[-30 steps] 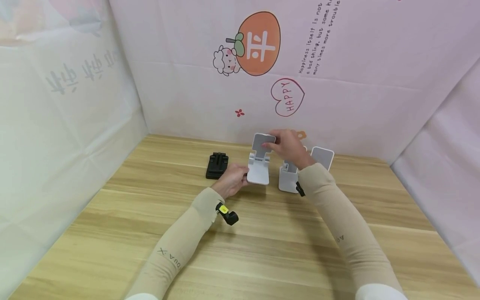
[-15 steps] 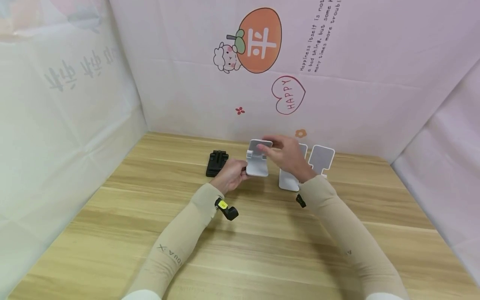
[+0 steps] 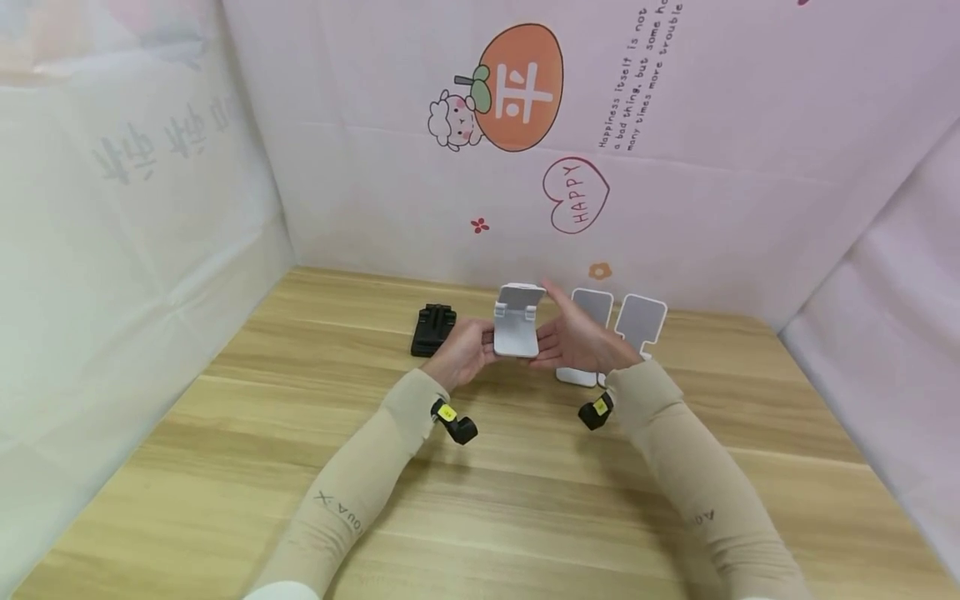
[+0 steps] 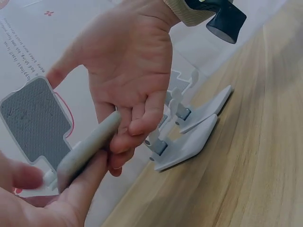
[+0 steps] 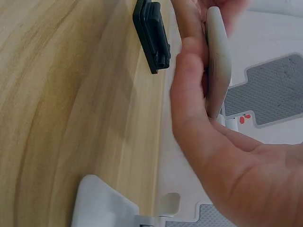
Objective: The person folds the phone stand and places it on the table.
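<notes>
A white phone stand with grey padding (image 3: pixel 516 333) is held up above the table between both hands, its back panel tilted up from the base. My left hand (image 3: pixel 461 350) grips the left edge of the base. My right hand (image 3: pixel 581 337) has its fingers under the base's right edge, while its thumb reaches up beside the panel. In the left wrist view, the right fingers curl against the edge of the base (image 4: pixel 90 149), and the padded panel (image 4: pixel 38 120) rises beyond it. The right wrist view shows the same base (image 5: pixel 218 64) edge-on among the fingers.
To the left, a black folded phone stand (image 3: pixel 433 331) lies on the wooden table (image 3: pixel 480 500). Two more white phone stands stand unfolded at the right, one (image 3: pixel 592 305) partly behind the right hand, the other (image 3: pixel 642 320) beside it. A printed cloth (image 3: pixel 375 192) hangs behind.
The stand's panel has folded lower toward its base. My right hand has moved from the panel's top down to the base's right side; the left hand keeps its grip.
</notes>
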{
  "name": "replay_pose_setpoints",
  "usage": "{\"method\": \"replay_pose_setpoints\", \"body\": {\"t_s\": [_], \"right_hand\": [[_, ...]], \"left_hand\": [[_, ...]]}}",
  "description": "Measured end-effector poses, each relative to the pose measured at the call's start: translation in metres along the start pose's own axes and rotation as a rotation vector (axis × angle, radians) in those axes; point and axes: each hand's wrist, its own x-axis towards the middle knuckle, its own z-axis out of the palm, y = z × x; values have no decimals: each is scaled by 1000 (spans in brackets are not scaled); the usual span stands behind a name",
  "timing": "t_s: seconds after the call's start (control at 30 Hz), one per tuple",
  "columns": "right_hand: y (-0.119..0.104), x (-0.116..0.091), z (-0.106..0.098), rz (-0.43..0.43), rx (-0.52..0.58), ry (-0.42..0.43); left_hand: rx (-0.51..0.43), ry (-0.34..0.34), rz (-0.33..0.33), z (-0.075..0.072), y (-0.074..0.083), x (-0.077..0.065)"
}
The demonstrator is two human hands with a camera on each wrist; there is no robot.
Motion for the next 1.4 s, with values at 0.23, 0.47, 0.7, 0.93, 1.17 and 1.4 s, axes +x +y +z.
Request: {"method": "replay_pose_setpoints", "body": {"t_s": [0.23, 0.47, 0.7, 0.93, 1.17, 1.4], "right_hand": [[7, 4, -4, -26, 17, -38], [10, 6, -1, -44, 59, -32], [11, 7, 1, -94, 74, 27], [18, 10, 4, -159, 95, 64], [23, 11, 7, -236, 112, 98], [26, 10, 11, -261, 93, 160]], "left_hand": [[10, -59, -96, -2, 11, -3], [-14, -81, -122, -7, 16, -4], [-86, -104, -94, -11, 17, -3], [-106, -136, -67, -14, 16, -1], [-37, -132, -66, -19, 16, -2], [57, -95, -45, -26, 14, -5]]}}
